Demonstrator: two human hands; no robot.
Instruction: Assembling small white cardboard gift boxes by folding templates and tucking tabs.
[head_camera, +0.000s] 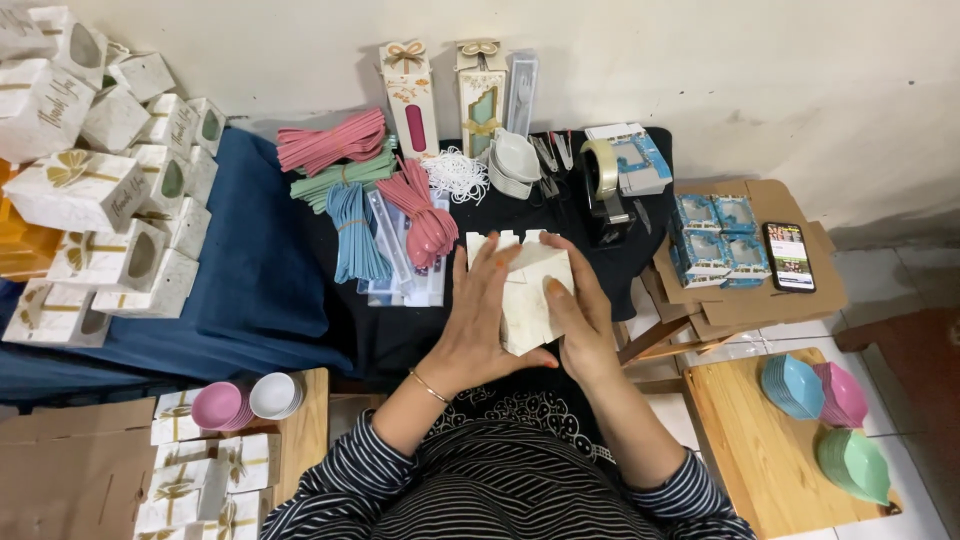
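A half-folded white marbled cardboard box (530, 290) is gripped between both hands — left hand (478, 320), right hand (580, 325) — above the black-covered counter (400, 335), near bundled pink plastic spoons (425, 215).

White box (527, 290) between both hands

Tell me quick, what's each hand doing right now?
Left hand: fingers spread, pressing on the white cardboard box, thumb under it.
Right hand: gripping the same box from the right side.
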